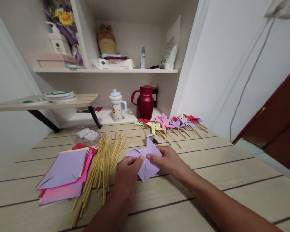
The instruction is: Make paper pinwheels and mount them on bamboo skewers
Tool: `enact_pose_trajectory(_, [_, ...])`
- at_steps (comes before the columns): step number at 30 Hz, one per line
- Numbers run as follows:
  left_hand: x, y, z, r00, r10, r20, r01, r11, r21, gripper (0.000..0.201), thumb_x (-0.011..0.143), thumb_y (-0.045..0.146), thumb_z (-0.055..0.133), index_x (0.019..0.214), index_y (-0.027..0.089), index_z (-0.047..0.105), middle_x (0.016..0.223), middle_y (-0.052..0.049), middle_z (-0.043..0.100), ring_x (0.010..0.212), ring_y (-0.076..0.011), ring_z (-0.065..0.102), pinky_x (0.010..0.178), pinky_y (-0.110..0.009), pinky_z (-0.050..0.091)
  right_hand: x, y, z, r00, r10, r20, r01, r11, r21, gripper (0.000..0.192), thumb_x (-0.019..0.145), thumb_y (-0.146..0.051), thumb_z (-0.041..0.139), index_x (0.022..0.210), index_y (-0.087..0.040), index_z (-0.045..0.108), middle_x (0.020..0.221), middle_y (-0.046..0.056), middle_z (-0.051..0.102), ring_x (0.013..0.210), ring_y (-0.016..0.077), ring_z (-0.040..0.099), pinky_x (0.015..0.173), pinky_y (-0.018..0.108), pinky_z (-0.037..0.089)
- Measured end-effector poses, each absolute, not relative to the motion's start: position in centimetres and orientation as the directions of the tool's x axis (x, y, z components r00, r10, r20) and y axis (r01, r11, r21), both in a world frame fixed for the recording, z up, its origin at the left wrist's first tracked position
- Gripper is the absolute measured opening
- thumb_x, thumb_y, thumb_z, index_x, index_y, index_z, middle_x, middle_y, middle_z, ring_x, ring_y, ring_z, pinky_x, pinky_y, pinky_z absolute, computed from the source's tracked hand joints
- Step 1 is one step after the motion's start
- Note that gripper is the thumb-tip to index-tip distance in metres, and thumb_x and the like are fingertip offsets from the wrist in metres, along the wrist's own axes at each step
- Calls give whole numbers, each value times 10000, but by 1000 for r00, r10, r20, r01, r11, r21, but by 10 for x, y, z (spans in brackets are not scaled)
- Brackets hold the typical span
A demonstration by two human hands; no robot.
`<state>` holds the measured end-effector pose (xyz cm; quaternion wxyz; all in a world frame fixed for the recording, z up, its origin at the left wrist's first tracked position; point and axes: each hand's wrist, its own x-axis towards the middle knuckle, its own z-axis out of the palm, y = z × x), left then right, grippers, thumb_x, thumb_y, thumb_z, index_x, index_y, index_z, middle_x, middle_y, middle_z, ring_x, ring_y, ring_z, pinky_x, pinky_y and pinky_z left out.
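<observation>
Both my hands hold a lilac paper square (147, 161) folded into pinwheel points, just above the wooden table (207, 167). My left hand (127, 174) pinches its middle from the left, and my right hand (168, 159) pinches it from the right, fingertips almost meeting. A bundle of thin bamboo sticks (103, 164) lies just left of my left hand. Further left sits a stack of coloured paper sheets (65, 174), lilac on top, pink and red below.
A row of finished paper pinwheels on sticks (170, 124) lies at the back right. Behind them stand a red jug (145, 101) and a lidded cup (116, 108). A small clear packet (87, 134) lies behind the sticks. A low shelf (50, 103) juts out at left.
</observation>
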<state>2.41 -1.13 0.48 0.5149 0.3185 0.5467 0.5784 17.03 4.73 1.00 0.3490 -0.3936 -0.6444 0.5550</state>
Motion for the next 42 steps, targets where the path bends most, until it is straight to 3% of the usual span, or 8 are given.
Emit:
enact_pose_trajectory(10, [16, -6, 2, -351, 918, -187, -286, 85, 954, 248, 635, 384, 766, 676, 149, 698, 586, 0, 639, 571, -150, 553, 578, -274, 421, 170, 51, 7, -432, 879, 203, 9, 229, -973, 245, 856, -414, 635, 843, -170, 629, 714, -15, 572, 649, 133, 514, 597, 248, 379])
enact_pose_trajectory(15, [3, 1, 4, -420, 892, -168, -373, 0, 928, 285, 662, 366, 741, 807, 121, 735, 730, -56, 725, 737, -195, 642, 703, -298, 477, 169, 49, 3, -389, 873, 294, 13, 324, -946, 312, 906, -353, 583, 1185, -225, 524, 767, -16, 614, 725, 173, 618, 718, 315, 473])
enact_pose_trajectory(19, [-4, 3, 8, -448, 878, -165, -439, -55, 897, 252, 676, 324, 725, 834, 128, 737, 812, -58, 748, 799, -187, 657, 775, -298, 489, 165, 44, -2, -418, 798, 435, 114, 521, -846, 467, 889, -203, 561, 1329, -276, 423, 817, -14, 583, 711, 162, 583, 670, 295, 478])
enact_pose_trajectory(23, [-4, 1, 10, -431, 885, -174, -491, -69, 868, 226, 665, 322, 743, 779, 127, 728, 757, -46, 740, 708, -148, 629, 686, -257, 479, 161, 39, -5, -467, 643, 607, 246, 754, -609, 483, 840, -57, 516, 1262, -289, 541, 797, -9, 531, 685, 147, 528, 627, 255, 446])
enact_pose_trajectory(26, [-1, -1, 12, -396, 901, -176, -525, -65, 849, 239, 645, 319, 764, 771, 120, 726, 720, -44, 733, 647, -137, 609, 656, -255, 479, 160, 35, -5, -510, 565, 649, 285, 822, -493, 474, 830, -15, 503, 1203, -286, 611, 821, 5, 550, 683, 140, 527, 627, 242, 442])
enact_pose_trajectory(35, [7, -4, 13, -317, 933, -172, -578, -47, 815, 223, 632, 325, 791, 712, 129, 719, 684, -32, 709, 637, -129, 601, 635, -243, 471, 160, 30, -9, -466, 544, 698, 369, 836, -405, 348, 848, -34, 545, 1072, -246, 706, 816, 25, 566, 703, 145, 563, 629, 236, 449])
enact_pose_trajectory(42, [12, -8, 15, -294, 944, -152, -523, -26, 852, 243, 635, 369, 794, 700, 146, 721, 687, -30, 700, 655, -143, 578, 647, -254, 449, 160, 34, -9, -381, 536, 754, 308, 842, -443, 209, 868, -99, 602, 953, -217, 752, 710, 4, 506, 607, 132, 514, 540, 226, 410])
